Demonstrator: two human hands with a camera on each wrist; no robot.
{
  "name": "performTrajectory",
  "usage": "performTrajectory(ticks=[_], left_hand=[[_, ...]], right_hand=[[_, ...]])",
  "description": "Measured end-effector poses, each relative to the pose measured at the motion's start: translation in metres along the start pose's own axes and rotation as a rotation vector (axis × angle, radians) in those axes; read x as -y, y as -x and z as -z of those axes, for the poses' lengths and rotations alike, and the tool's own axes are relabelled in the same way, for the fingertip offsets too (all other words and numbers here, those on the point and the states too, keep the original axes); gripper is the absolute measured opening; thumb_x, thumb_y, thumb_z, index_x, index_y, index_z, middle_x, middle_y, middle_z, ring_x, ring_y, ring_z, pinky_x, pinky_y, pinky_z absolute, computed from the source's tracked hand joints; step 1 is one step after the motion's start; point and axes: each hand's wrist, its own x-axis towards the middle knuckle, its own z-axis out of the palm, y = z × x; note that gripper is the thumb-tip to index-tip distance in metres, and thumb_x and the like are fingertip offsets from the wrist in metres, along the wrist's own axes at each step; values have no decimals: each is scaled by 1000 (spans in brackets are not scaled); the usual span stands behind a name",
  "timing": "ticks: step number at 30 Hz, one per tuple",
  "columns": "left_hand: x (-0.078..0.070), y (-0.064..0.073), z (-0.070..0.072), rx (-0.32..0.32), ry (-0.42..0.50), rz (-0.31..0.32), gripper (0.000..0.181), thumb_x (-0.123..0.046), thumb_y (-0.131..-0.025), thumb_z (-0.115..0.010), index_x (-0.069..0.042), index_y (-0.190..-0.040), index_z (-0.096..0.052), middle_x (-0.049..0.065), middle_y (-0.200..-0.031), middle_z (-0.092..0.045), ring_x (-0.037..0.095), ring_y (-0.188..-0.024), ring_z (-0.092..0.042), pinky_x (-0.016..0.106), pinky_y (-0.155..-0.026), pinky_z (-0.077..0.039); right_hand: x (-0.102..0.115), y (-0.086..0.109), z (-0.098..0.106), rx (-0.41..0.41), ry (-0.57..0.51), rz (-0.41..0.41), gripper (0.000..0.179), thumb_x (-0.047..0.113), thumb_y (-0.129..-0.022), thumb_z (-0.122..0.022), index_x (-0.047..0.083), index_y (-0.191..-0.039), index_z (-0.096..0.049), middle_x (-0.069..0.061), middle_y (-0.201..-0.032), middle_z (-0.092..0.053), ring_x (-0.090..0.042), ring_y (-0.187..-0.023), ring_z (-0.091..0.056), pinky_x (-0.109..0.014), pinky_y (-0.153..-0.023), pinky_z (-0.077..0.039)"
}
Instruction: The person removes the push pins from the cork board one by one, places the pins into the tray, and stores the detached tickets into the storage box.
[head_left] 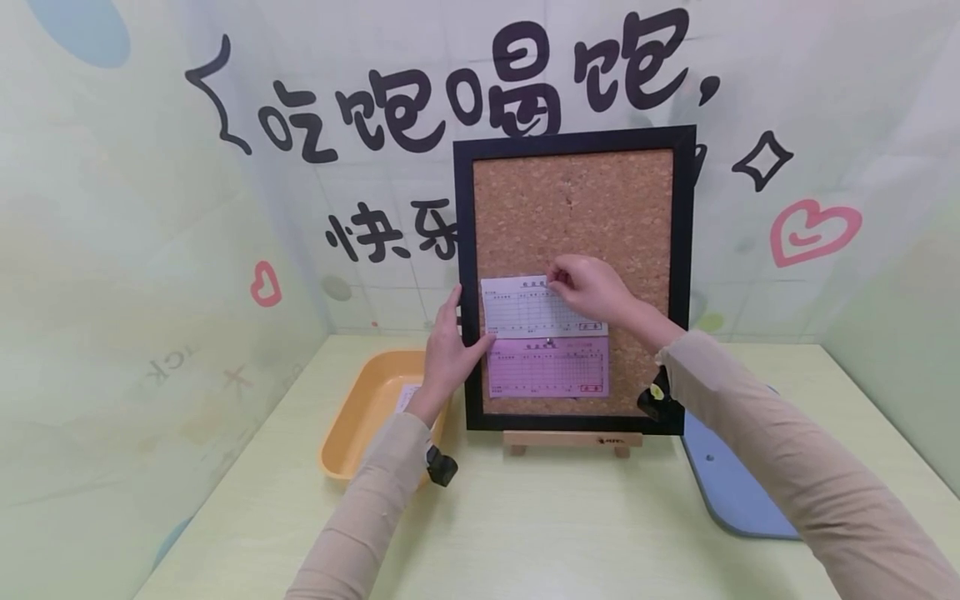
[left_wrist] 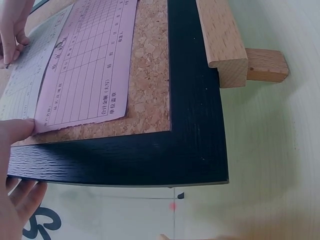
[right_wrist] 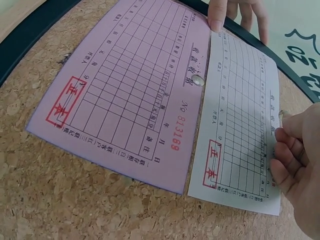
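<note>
Fingers of the left hand (head_left: 450,354) grasp the edge of the black-framed corkboard (head_left: 577,208), thumb in front by the neighbouring corners of two slips, the others behind; this probably steadies the board against pressure. Rightward, the white slip (head_left: 517,310) lies on the cork directly above the pink slip (head_left: 551,367), which a round pin (right_wrist: 198,80) near its top seems to keep up. At the white slip's top edge, the right hand (head_left: 588,283) has its fingers pinched on a small piece (left_wrist: 7,65), likely another pin, though mostly hidden.

Around them, a yellow tray (head_left: 341,425) with a paper inside stands at left on the desk (head_left: 540,517), partly covered by the left arm. A wooden stand (head_left: 573,439) props the corkboard. The right hand blocks some of the white slip, and the right sleeve (head_left: 787,450) overlaps a blue board (head_left: 738,500).
</note>
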Motion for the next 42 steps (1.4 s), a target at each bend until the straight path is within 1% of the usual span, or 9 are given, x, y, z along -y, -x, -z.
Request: performTrajectory(ticks=[7,14,20,22,26,29,34,37,42], left_hand=[[-1,0,-1,-1,1,-5,85,-17,-75,-73,-7,-142,-23,16,-139,-37,31,-118,-46,40,-94,-42],[-1,-1,1,6,-3,-8,84,-18,-75,-73,-7,-142,-23,16,-139,-37,30,-118,-45,40,-95,-41],[-1,-2,3,12,-4,-17,84,-17,-75,-73,-4,-142,-24,17,-138,-37,32,-116,-47,41,-95,-41],[-1,-2,4,21,-13,-15,85,-18,-75,-73,-4,-142,-23,17,-138,-37,31,-112,-49,39,-92,-44],[0,-2,7,32,-19,-22,85,-17,-75,-74,-5,-142,-23,17,-138,-37,29,-101,-54,35,-79,-50],[2,-3,9,15,-27,-60,81,-15,-75,-73,-3,-140,-27,17,-134,-40,26,-96,-56,32,-72,-52],[3,-9,14,-54,-41,-163,69,-13,-74,-73,3,-132,-38,19,-122,-48,27,-94,-57,33,-70,-52],[0,-16,19,-84,-47,-203,64,-12,-74,-73,4,-128,-43,19,-114,-51,28,-93,-57,33,-70,-52],[-8,-26,26,-72,-95,-231,57,-13,-76,-71,2,-126,-48,16,-110,-52,26,-93,-55,31,-72,-50]], right_hand=[[-6,5,1,21,-7,-36,4,7,-87,-58,5,-85,-59,-6,-78,-59,-16,-69,-52,-29,-61,-42],[-11,17,6,55,-19,-82,7,10,-89,-56,4,-88,-60,-7,-79,-59,-18,-70,-51,-30,-62,-41],[-13,27,9,60,-34,-115,6,10,-89,-56,4,-89,-59,-7,-79,-59,-18,-69,-50,-30,-61,-41],[-13,29,9,57,-32,-113,5,9,-88,-56,5,-89,-59,-6,-78,-58,-18,-68,-50,-29,-60,-41],[-16,32,8,54,-20,-102,5,9,-88,-56,5,-88,-59,-6,-77,-58,-17,-66,-49,-29,-59,-40],[-17,34,8,55,-21,-106,5,9,-88,-57,5,-88,-59,-6,-78,-58,-17,-67,-49,-29,-60,-41],[-18,36,8,59,-20,-123,4,9,-88,-57,6,-89,-59,-6,-79,-57,-18,-69,-49,-30,-61,-41],[-19,36,7,65,-13,-122,4,9,-89,-56,6,-89,-59,-6,-80,-58,-18,-70,-49,-30,-62,-41],[-18,37,7,65,-6,-115,4,10,-89,-56,6,-89,-59,-6,-80,-58,-18,-69,-50,-30,-62,-41]])
